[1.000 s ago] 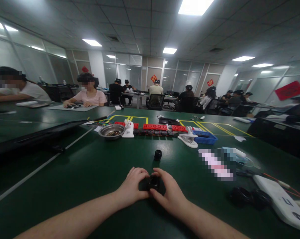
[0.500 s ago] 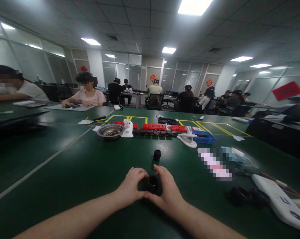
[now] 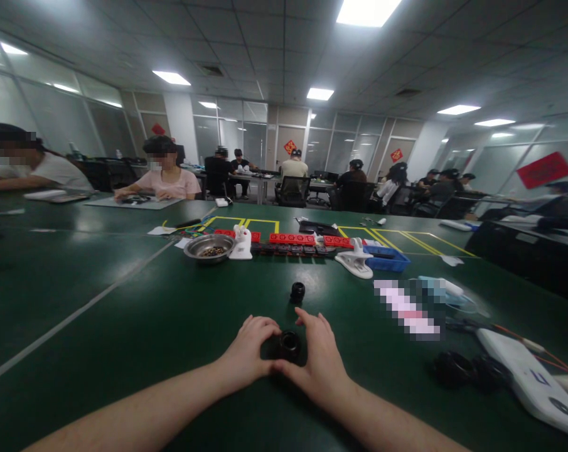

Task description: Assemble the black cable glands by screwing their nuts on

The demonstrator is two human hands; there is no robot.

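A hollow black threaded-looking fitting (image 3: 290,344) stands upright on the green table, its round opening facing up. My left hand (image 3: 250,346) curves round its left side, fingertips at the far edge and thumb at the near edge. On the other side, my right hand (image 3: 319,353) is spread, with the index finger raised off the fitting and the thumb tip close to its near base, near my left thumb. Just beyond the hands stands a second, similar black fitting (image 3: 297,292).
Across the table lie a metal bowl (image 3: 209,248) of small parts, white clamps (image 3: 241,243), red blocks (image 3: 292,239) and a blue tray (image 3: 387,258). To the right are more black fittings (image 3: 453,369) and a white device (image 3: 531,376). A person (image 3: 164,172) sits opposite.
My right index finger has lifted slightly and the right hand has opened a little away from the fitting. My left hand and both fittings keep their places.
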